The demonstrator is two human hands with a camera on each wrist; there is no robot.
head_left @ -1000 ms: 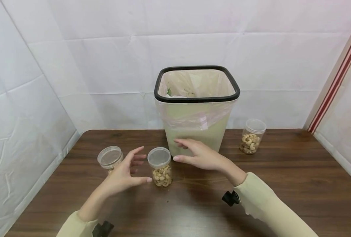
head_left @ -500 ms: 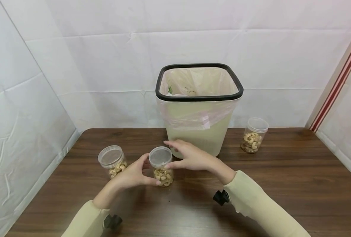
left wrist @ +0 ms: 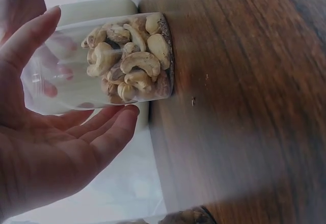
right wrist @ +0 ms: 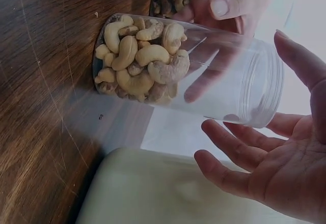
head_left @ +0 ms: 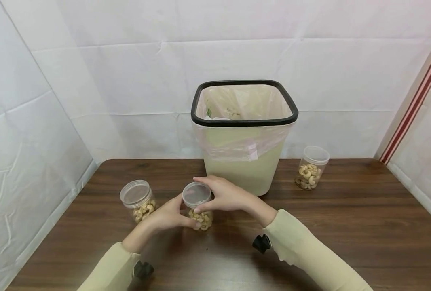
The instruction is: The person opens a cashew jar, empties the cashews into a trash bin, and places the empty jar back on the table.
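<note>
A clear plastic jar [head_left: 201, 218] of cashews stands upright on the table, its clear lid [head_left: 196, 194] on top. My left hand [head_left: 170, 214] holds its left side, thumb across the front and fingers behind. In the left wrist view the left fingers [left wrist: 114, 132] rest along the wall of the jar [left wrist: 127, 56]. My right hand [head_left: 224, 196] cups loosely about the lid, thumb in front and fingers at the back. The right wrist view shows its fingers [right wrist: 224, 175] extended and spread beside the lid [right wrist: 265, 86], thumb tip right at the rim.
A second lidded cashew jar [head_left: 139, 200] stands just left of my left hand. Another jar [head_left: 311, 167] of cashews is at the back right. Behind my right hand rises a pale trash bin [head_left: 244, 169] with a black rim and a bag liner. The dark wooden table [head_left: 346, 226] extends to the right.
Both hands have come inward to the middle jar, the left to its body and the right to its lid. The jars stay in place.
</note>
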